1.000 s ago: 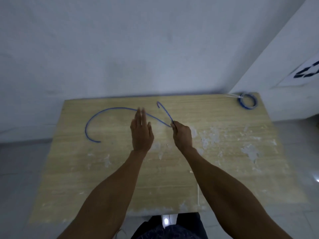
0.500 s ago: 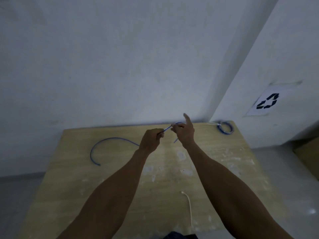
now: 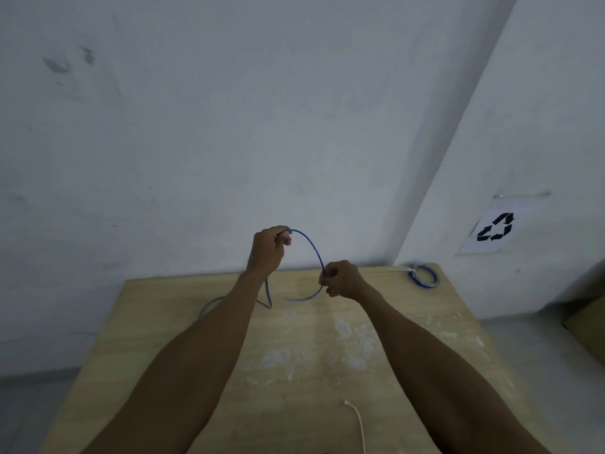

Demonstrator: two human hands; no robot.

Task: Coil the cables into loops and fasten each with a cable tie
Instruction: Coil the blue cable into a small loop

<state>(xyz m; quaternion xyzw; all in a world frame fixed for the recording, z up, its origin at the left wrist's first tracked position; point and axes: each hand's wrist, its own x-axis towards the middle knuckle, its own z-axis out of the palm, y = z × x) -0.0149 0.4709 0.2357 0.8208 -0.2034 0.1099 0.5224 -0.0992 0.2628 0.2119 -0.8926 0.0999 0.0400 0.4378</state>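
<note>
A thin blue cable [image 3: 311, 249] arches in the air between my two hands above the wooden table [image 3: 304, 342]. My left hand [image 3: 268, 250] is raised and grips the cable at the top of the arch. My right hand [image 3: 342, 279] is lower and pinches the cable at the arch's right foot; a short free end curls down and left below it. From my left hand the cable drops behind my forearm to the table, where a bend shows at the left. A white cable tie [image 3: 358, 424] lies on the table near the front edge.
A coiled blue cable [image 3: 424, 276] fastened with a white tie lies at the table's far right corner. White walls stand close behind and to the right, one bearing a recycling sign [image 3: 494, 228]. A brown box [image 3: 589, 329] sits on the floor at the right.
My left hand rose with the cable while my right hand sank to the right, opening the cable into a tall arch. Most of the cable came up off the table.
</note>
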